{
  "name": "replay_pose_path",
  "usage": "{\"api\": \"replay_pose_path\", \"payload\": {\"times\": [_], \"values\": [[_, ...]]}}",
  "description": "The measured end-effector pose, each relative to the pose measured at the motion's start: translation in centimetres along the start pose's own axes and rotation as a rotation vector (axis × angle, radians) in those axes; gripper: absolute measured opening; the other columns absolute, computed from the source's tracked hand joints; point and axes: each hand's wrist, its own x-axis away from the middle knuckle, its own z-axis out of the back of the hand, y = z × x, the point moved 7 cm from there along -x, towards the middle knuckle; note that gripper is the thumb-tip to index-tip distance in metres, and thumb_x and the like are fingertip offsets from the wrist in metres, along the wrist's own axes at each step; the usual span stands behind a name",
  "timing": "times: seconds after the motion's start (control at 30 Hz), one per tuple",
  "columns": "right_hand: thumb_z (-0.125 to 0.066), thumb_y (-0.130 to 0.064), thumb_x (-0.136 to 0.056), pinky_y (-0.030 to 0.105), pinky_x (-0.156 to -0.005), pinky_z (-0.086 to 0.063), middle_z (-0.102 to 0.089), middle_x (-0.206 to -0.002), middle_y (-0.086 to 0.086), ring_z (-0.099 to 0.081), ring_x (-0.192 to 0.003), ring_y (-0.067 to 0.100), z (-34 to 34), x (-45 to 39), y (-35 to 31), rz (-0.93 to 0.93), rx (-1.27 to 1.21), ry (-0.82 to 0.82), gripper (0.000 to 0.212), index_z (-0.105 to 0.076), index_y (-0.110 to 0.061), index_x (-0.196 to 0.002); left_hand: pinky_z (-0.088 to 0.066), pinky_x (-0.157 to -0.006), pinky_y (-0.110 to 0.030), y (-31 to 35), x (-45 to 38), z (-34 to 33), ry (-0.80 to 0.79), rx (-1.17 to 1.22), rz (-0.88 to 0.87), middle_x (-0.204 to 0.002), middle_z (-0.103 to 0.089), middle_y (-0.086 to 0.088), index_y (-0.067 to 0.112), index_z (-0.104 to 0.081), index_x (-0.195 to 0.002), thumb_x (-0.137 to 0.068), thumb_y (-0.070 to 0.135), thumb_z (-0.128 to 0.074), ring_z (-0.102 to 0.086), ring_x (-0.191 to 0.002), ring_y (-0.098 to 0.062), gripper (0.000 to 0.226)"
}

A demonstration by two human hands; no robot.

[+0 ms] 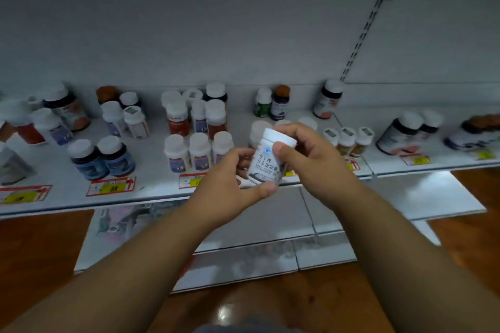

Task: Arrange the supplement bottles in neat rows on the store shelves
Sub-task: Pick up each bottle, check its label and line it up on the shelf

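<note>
Supplement bottles stand on a white shelf (pixel 151 192), seen from above and in front, in loose groups and not in straight lines. At far left, bottles with white caps and dark or red bodies (pixel 58 113) form a ragged cluster toward the back wall. Next to the right, two dark blue bottles (pixel 101 158) stand side by side near the front edge, just behind a red and yellow price tag (pixel 111 186). Toward the middle, three white-capped bottles with purple labels (pixel 198 151) make a short row, with more mixed bottles behind them. Left hand (pixel 230 184): the fingers wrap the lower part of a white bottle with dark printed characters (pixel 266 163), thumb across its base. This bottle is held in the air in front of the shelf edge, tilted so that its cap leans away and to the right. Right hand (pixel 311 159): the fingers curl over the cap and shoulder, thumb pressed on the label, so both hands are clamped on the same bottle. Behind the hands, a green bottle and a dark one with a brown cap (pixel 272 104) stand together. Further right, three small bottles (pixel 349 140) sit in a row near the edge. At far right, large dark bottles (pixel 405 132) lean on the adjoining shelf section. Below, wooden flooring (pixel 40 251) shows.
</note>
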Motion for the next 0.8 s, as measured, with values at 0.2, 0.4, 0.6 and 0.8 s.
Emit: {"api": "replay_pose_path", "payload": {"times": [0.2,0.4,0.6,0.8], "values": [[-0.061,-0.024,-0.093,0.021,-0.070,-0.052,-0.068,-0.104,0.001,-0.065,-0.087,0.008,10.9,5.6,1.5,-0.048,0.029,0.269,0.023,-0.064,-0.022,-0.116,-0.049,-0.075,-0.016,4.3,-3.1,-10.2,-0.237,0.026,-0.127,-0.110,-0.060,0.021,0.037,-0.047,-0.125,-0.056,0.061,-0.074,-0.058,-0.093,0.004,0.078],[-0.061,-0.028,-0.093,0.021,-0.070,-0.053,-0.067,-0.102,-0.007,-0.064,-0.085,0.004,23.2,11.7,5.5,-0.092,0.114,0.463,0.020,-0.064,-0.030,-0.113,-0.047,-0.079,-0.023,9.0,-6.3,-23.6,-0.388,0.021,-0.210,-0.106,-0.058,0.020,0.039,-0.046,-0.125,-0.050,0.067,-0.073,-0.056,-0.094,0.000,0.085],[-0.063,-0.034,-0.090,0.040,-0.081,-0.057,-0.066,-0.099,-0.014,-0.065,-0.085,0.009,38.3,17.7,11.3,-0.209,0.219,0.592,0.021,-0.062,-0.037,-0.111,-0.042,-0.075,-0.019,14.0,-9.0,-40.0,-0.483,0.028,-0.229,-0.102,-0.055,0.031,0.046,-0.043,-0.121,-0.051,0.072,-0.072,-0.054,-0.094,0.006,0.080],[-0.057,-0.026,-0.091,0.048,-0.074,-0.056,-0.063,-0.094,-0.011,-0.062,-0.086,0.015,52.4,21.0,15.2,-0.251,0.261,0.687,0.021,-0.058,-0.040,-0.105,-0.041,-0.074,-0.015,20.1,-12.5,-53.9,-0.532,0.020,-0.261,-0.106,-0.054,0.027,0.050,-0.041,-0.120,-0.053,0.073,-0.070,-0.053,-0.097,0.006,0.076]]}}
